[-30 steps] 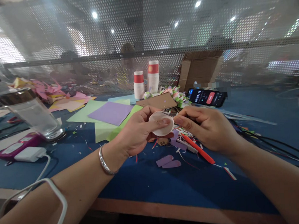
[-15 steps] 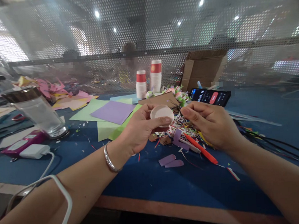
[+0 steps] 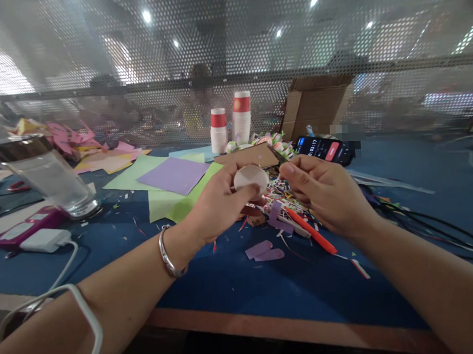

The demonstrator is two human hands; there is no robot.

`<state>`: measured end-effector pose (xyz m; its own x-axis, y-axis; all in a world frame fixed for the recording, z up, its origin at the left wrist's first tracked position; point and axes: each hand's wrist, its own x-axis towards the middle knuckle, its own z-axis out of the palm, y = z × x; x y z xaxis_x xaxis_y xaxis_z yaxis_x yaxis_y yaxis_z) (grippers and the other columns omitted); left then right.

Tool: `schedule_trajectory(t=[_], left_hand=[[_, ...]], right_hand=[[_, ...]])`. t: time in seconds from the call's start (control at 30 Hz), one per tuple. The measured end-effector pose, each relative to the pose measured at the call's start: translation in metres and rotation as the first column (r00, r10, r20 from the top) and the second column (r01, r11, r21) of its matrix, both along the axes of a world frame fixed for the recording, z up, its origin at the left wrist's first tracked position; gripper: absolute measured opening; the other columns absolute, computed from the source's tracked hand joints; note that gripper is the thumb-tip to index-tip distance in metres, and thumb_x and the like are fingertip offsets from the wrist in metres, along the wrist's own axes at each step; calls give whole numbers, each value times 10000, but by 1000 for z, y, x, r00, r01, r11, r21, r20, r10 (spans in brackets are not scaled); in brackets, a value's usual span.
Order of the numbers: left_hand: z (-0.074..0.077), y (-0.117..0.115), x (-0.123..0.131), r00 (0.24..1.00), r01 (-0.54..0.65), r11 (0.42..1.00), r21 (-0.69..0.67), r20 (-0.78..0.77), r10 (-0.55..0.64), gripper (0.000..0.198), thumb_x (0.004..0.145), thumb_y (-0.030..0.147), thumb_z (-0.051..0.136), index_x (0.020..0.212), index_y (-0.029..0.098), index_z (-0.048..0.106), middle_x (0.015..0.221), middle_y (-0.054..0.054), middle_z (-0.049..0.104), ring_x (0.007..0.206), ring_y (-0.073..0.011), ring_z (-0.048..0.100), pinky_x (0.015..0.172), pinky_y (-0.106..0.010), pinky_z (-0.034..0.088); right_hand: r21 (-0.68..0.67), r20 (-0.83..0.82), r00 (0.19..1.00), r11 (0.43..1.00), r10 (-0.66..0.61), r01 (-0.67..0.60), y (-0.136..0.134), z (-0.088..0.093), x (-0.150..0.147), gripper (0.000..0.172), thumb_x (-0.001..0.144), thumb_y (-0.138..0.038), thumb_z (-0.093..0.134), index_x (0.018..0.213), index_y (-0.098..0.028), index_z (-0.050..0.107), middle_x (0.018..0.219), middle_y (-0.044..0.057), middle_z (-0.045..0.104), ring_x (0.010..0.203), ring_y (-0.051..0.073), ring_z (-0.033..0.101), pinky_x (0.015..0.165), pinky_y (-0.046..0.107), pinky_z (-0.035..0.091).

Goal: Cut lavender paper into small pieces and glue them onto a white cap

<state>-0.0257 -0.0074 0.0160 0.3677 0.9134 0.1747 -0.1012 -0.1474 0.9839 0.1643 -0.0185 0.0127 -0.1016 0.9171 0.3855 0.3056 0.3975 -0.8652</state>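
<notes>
My left hand [image 3: 218,205] is closed round a small round pale roll, probably tape [image 3: 251,178], held above the blue table [image 3: 234,278]. My right hand [image 3: 326,195] is curled just right of it, thumb and forefinger pinched near the roll's edge; what they pinch is too small to make out. Under the hands lie paper scraps [image 3: 279,193], an orange-red pen [image 3: 310,230] and two purple cut-out pieces [image 3: 264,251].
Green and purple paper sheets [image 3: 172,175] lie left of centre. A glass jar [image 3: 52,180], a pink device [image 3: 27,224] and a white charger [image 3: 44,239] stand at left. Paper cup stacks [image 3: 233,121], a phone running a timer [image 3: 325,149], a cardboard box [image 3: 316,105] and black cables [image 3: 431,224] are behind and right. People sit behind the mesh screen.
The roll has turned in my left hand, from showing its flat face to being tilted. My right hand's fingers have drawn slightly away from it.
</notes>
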Motion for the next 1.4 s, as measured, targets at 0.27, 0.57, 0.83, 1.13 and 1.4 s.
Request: schedule_trajectory(t=[0.27,0.57,0.83,1.13,1.4], left_hand=[[-2,3,-3,998,62,996,56,-32,-61,254,767,195,753,961,151,596,781,8,597,619,-79,545,510,-191,462],[4,4,-3,992,120,983,-137,53,-113,149,815,243,670,935,154,667,768,-19,653,621,-113,631,516,-210,489],[2,8,-7,940,323,912,-251,192,-281,176,787,228,750,908,113,694,804,-66,710,666,-143,696,673,-263,582],[7,9,-16,901,417,895,-161,206,-383,229,824,314,774,970,167,675,883,-34,690,751,-132,684,647,-229,572],[9,11,-18,941,334,942,17,44,-334,291,793,318,802,943,185,592,816,-4,655,665,-101,605,581,-226,471]], right_hand=[[-86,-21,998,994,60,-62,-5,2,-5,347,833,-530,721,880,-194,650,503,-98,374,432,69,253,425,260,179],[-76,15,997,994,80,-79,-7,4,-5,265,878,-450,693,921,-188,684,511,-89,408,428,62,258,413,260,161],[-135,-131,983,980,127,-145,-8,3,-5,305,847,-495,714,862,-196,657,570,-82,422,464,68,282,442,254,217],[-138,-215,969,979,120,-152,-9,7,-5,295,829,-483,737,840,-209,628,585,-81,406,465,70,272,438,251,220],[-36,-112,989,994,94,-99,-6,3,-1,380,885,-581,650,906,-202,658,552,-82,354,462,75,248,427,254,182]])
